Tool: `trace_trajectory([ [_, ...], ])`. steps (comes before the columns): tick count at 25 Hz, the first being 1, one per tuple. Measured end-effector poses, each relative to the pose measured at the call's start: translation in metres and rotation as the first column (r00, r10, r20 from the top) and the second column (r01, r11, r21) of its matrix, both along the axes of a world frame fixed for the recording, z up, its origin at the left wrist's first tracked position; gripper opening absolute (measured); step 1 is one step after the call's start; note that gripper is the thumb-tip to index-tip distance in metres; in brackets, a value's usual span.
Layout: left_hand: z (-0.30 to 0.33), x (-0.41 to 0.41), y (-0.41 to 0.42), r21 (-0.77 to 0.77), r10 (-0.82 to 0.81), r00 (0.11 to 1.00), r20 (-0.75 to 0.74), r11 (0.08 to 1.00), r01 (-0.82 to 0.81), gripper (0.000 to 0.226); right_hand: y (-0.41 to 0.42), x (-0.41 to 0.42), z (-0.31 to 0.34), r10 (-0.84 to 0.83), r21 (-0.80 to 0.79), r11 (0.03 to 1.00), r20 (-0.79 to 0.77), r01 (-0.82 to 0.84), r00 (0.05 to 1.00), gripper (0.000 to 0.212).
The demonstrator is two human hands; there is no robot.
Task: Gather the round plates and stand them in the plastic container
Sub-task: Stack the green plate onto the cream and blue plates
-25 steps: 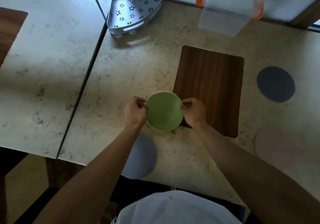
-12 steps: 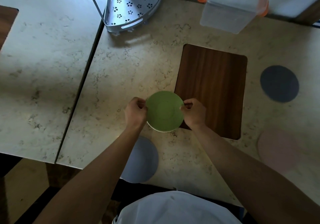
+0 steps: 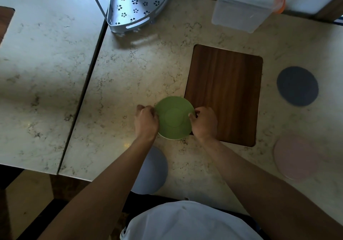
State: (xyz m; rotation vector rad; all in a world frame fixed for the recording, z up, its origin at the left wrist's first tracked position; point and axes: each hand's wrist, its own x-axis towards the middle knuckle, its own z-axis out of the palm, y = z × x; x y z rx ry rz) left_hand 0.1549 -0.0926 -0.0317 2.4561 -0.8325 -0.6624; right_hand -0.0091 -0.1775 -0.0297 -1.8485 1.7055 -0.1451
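Observation:
A green round plate (image 3: 173, 118) is in the middle of the marble counter, overlapping the near left corner of a wooden inlay. My left hand (image 3: 145, 121) pinches its left rim and my right hand (image 3: 205, 121) pinches its right rim. A pale blue plate (image 3: 155, 171) lies near the front edge, partly under my left forearm. A dark blue plate (image 3: 297, 86) and a pink plate (image 3: 295, 155) lie at the right. The clear plastic container (image 3: 245, 9) with orange clips stands at the back right.
A perforated metal corner rack (image 3: 137, 5) stands at the back centre. The dark wooden inlay (image 3: 224, 93) is set flat in the counter. A seam (image 3: 83, 98) divides this counter from a second marble top at the left.
The view has shifted a little. Both hands keep the same hold on the green plate's rims, and the plate stays in about the same spot.

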Motion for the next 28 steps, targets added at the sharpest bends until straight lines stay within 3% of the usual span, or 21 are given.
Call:
trace_trajectory([
  [3,0.0,-0.004,0.0,0.007,0.01,1.0,-0.017,1.0,-0.01,0.019,0.001,0.005,0.002,-0.038,-0.004,0.999,-0.024,0.037,0.999,0.021],
  [9,0.002,-0.004,-0.003,0.004,0.086,0.99,-0.109,0.996,-0.086,0.026,-0.012,0.008,0.002,-0.064,0.136,0.989,0.001,0.064,0.998,0.014],
  [11,0.006,-0.004,-0.003,-0.015,0.148,0.971,-0.187,0.988,-0.154,0.026,-0.012,0.005,0.002,-0.101,0.15,0.984,0.06,0.091,0.993,0.004],
  [15,0.012,0.002,0.002,-0.025,0.25,0.915,-0.318,0.962,-0.272,0.028,-0.011,0.001,0.008,-0.167,0.194,0.974,0.249,0.12,0.954,0.009],
  [18,0.02,0.006,0.016,-0.088,0.264,0.895,-0.359,0.945,-0.314,0.026,-0.01,0.001,0.01,-0.224,0.315,0.942,0.338,0.114,0.914,0.017],
  [23,0.03,0.015,0.07,-0.12,0.374,0.803,-0.464,0.871,-0.476,0.02,0.019,0.003,0.01,-0.228,0.459,0.889,0.423,0.01,0.877,0.02],
  [28,0.023,0.014,0.157,-0.045,0.495,0.732,-0.469,0.814,-0.579,0.022,0.068,0.013,0.003,-0.038,0.46,0.871,0.41,-0.171,0.911,0.012],
])
